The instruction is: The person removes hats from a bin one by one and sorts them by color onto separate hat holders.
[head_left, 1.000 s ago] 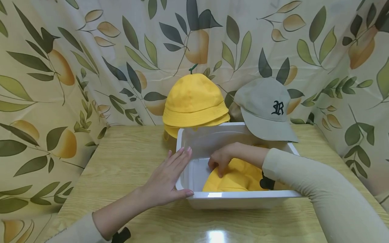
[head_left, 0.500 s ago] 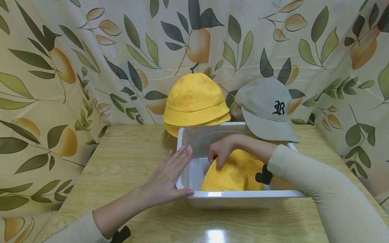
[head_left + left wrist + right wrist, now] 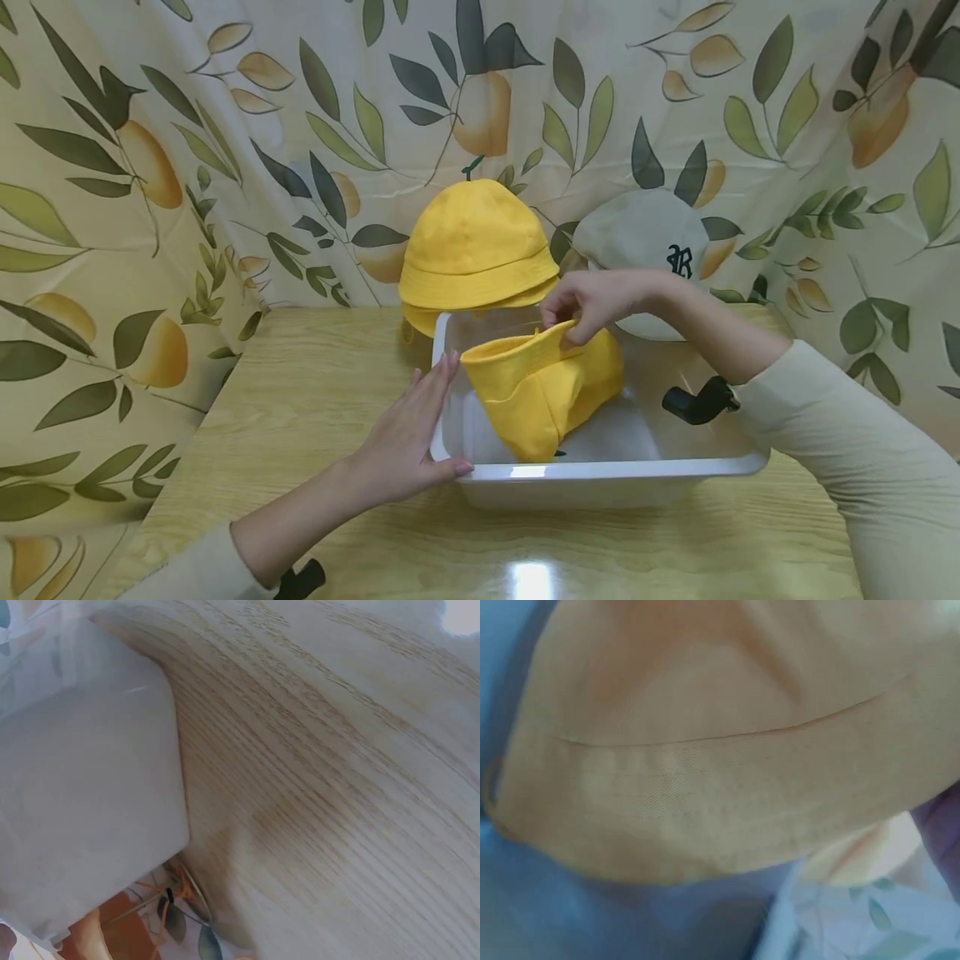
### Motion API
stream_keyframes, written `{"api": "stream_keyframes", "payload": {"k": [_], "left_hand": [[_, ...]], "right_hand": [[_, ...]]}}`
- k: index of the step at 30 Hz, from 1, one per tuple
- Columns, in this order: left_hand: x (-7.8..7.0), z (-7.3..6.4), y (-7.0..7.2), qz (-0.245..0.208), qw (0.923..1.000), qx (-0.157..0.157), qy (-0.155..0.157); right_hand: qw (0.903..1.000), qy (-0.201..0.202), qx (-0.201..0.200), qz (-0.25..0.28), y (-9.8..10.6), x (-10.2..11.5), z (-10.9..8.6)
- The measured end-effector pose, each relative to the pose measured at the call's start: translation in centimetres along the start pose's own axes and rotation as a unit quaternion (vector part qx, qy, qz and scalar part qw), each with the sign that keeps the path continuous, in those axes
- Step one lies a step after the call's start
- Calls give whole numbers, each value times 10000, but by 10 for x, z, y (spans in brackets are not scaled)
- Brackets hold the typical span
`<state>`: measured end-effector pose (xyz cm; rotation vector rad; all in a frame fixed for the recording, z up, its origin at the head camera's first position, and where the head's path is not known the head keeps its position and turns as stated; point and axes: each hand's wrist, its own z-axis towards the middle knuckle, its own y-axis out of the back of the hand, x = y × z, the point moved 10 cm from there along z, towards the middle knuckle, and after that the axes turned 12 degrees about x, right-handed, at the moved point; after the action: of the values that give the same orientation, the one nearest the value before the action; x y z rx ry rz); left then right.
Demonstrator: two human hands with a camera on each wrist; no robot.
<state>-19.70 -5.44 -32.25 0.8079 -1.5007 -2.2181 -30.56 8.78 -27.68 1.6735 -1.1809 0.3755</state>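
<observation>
A yellow bucket hat (image 3: 540, 392) hangs by its brim from my right hand (image 3: 588, 304), which pinches the edge between thumb and fingers. Its crown points down inside the white plastic bin (image 3: 600, 470). In the right wrist view the hat (image 3: 705, 795) fills most of the picture, with a sliver of the hand at the right edge. My left hand (image 3: 408, 433) rests on the bin's near left corner, fingers straight along the left rim and thumb on the front rim. The left wrist view shows the bin's outer wall (image 3: 90, 787).
Behind the bin's left side stand stacked yellow bucket hats (image 3: 476, 242), the top one with a green sprout. A grey cap (image 3: 637, 229) with a black letter sits behind the right side, partly covered by the right hand. A leaf-patterned cloth (image 3: 337, 125) encloses the wooden table (image 3: 322, 367).
My right hand has lifted the yellow bucket hat by its brim from the bin's floor, tipping it crown down. The left hand has stayed on the bin's corner.
</observation>
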Motion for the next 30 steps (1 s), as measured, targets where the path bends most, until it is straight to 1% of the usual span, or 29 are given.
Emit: {"api": "stream_keyframes", "payload": {"k": [4,6,7,9,11,13,15,16,17,19,21,23,26,28,30], "left_hand": [[1,0,1,-136,9998,23,108],[0,2,5,-133,9998,-52,101],[-1,3,10,-172,9998,-112,87],[-4,7,22,-208,9992,-337,-36],[-10,12,39,-181,9975,-632,-271],[-16,19,56,-183,9940,-939,-538],[-20,28,73,-153,9904,-1192,-689],[-21,32,80,-157,9891,-1281,-705],[-20,37,87,-228,9888,-1329,-636],[-15,47,99,-515,9886,-1360,-401],[-10,55,109,-765,9871,-1393,-187],[-6,63,117,-929,9850,-1450,-105],[-6,70,126,-973,9823,-1574,-277],[-6,74,129,-1004,9812,-1600,-389],[-6,76,132,-1142,9787,-1630,-502]], "right_hand": [[9971,268,-711,-6,12,11,-22],[9931,485,-1070,-14,16,17,-32],[9903,610,-1252,-30,17,19,-35],[9832,882,-1595,-88,20,25,-42],[9749,1143,-1902,-170,20,31,-47],[9666,1283,-2199,-285,20,35,-50],[9581,1323,-2503,-426,19,40,-52],[9536,1319,-2657,-515,18,43,-52],[9489,1305,-2803,-630,17,45,-53],[9393,1332,-3044,-860,15,52,-55],[9279,1406,-3245,-1177,12,60,-57],[9193,1530,-3322,-1453,9,67,-58],[9074,1687,-3362,-1873,4,76,-60],[9027,1704,-3356,-2086,2,80,-60],[8986,1657,-3351,-2298,0,83,-59]]}}
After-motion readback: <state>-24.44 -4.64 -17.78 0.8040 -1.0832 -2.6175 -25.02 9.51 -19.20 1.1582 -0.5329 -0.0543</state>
